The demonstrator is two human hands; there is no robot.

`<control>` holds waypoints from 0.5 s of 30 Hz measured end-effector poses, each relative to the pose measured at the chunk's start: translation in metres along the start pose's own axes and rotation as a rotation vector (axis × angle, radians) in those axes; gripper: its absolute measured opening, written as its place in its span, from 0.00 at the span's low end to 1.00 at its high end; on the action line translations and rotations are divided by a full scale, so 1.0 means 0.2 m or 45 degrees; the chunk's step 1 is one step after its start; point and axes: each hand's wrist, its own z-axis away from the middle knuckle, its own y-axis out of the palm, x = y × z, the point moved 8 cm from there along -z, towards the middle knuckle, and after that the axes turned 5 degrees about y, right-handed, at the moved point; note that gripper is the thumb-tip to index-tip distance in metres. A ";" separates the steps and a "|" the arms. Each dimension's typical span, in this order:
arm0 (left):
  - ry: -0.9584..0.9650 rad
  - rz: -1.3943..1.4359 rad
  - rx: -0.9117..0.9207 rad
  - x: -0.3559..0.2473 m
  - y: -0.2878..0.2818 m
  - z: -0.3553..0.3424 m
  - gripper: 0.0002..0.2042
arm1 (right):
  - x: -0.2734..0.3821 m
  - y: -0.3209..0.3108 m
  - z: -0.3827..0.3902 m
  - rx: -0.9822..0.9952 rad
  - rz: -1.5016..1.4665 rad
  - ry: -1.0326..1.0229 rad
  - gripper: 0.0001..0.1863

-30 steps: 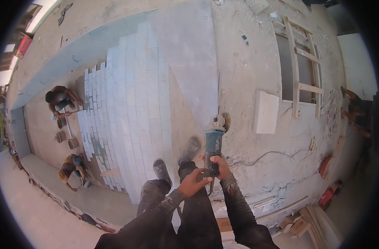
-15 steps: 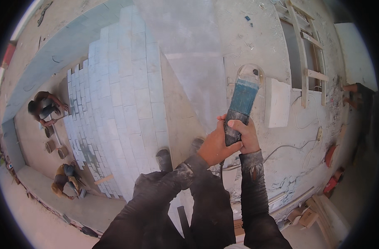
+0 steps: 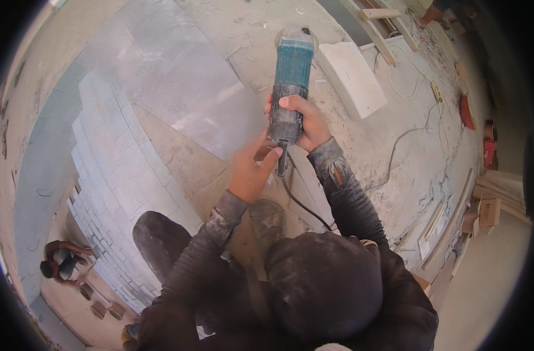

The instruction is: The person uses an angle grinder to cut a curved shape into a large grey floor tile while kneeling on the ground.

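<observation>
The angle grinder (image 3: pixel 293 64) is held over the dusty floor (image 3: pixel 407 158), between the grey slab (image 3: pixel 162 70) and the white block (image 3: pixel 352 79). Its long axis runs away from the body, head forward and leaning slightly right. The right hand (image 3: pixel 311 120) has its grip closed around the rear. The left hand (image 3: pixel 249 169) has slid back to the cord (image 3: pixel 305 206); whether its grip is closed, I cannot tell. The person has crouched, likely bringing the tool nearer the floor.
</observation>
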 end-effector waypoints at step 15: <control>0.151 -0.502 0.153 0.02 0.16 0.24 0.18 | -0.10 -0.14 0.37 -0.456 0.463 -0.294 0.22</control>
